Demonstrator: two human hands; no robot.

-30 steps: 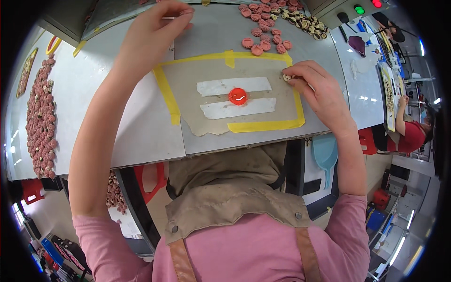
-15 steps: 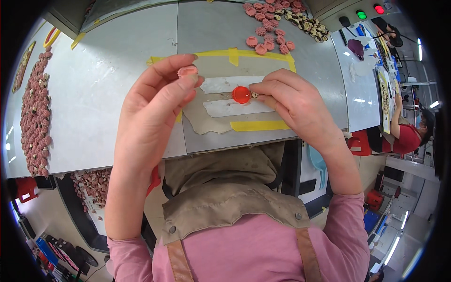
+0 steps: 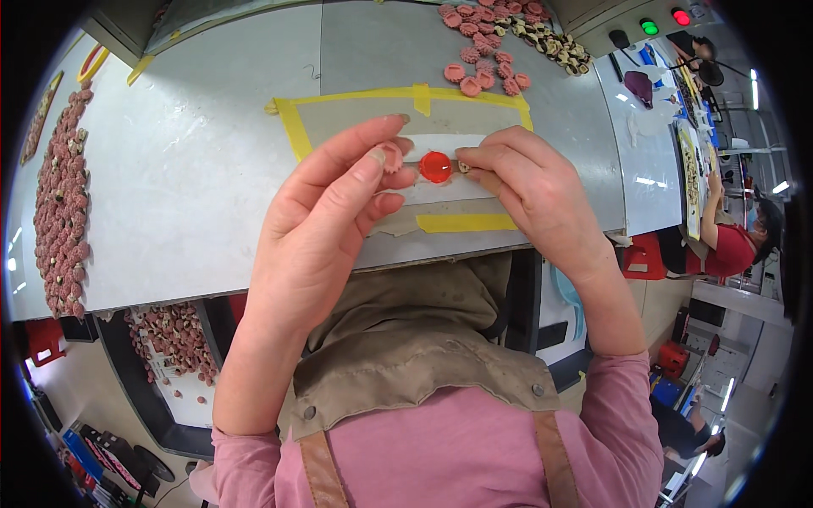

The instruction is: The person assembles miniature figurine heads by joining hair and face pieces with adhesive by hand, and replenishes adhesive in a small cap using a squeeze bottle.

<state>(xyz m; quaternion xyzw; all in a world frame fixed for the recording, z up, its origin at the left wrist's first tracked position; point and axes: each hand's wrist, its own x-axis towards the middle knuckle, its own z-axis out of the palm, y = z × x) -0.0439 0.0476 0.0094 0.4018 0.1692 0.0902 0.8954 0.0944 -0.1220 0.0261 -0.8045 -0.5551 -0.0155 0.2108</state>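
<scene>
Between the thumb and fingers of my left hand (image 3: 326,203) is a pink piece with a scalloped rim (image 3: 392,157), its recessed face partly showing. My right hand (image 3: 538,182) is closed in a pinch on a small cream-and-dark piece (image 3: 464,168), mostly hidden by the fingertips. Between the two hands, a small round red dish (image 3: 435,168) with a shiny surface lies on white strips on a grey mat (image 3: 339,114). The left fingertips are just left of the dish, the right ones just right of it.
Loose pink scalloped pieces (image 3: 470,85) and small cream-and-dark pieces (image 3: 550,44) lie at the far side of the table. A long band of assembled pieces (image 3: 63,203) runs along the left. Below the edge is an open drawer (image 3: 174,415) holding more. Yellow tape (image 3: 466,223) borders the mat.
My left hand has moved right, bringing the pink piece close to the red dish and turning it. My right hand has barely shifted and keeps its pinch.
</scene>
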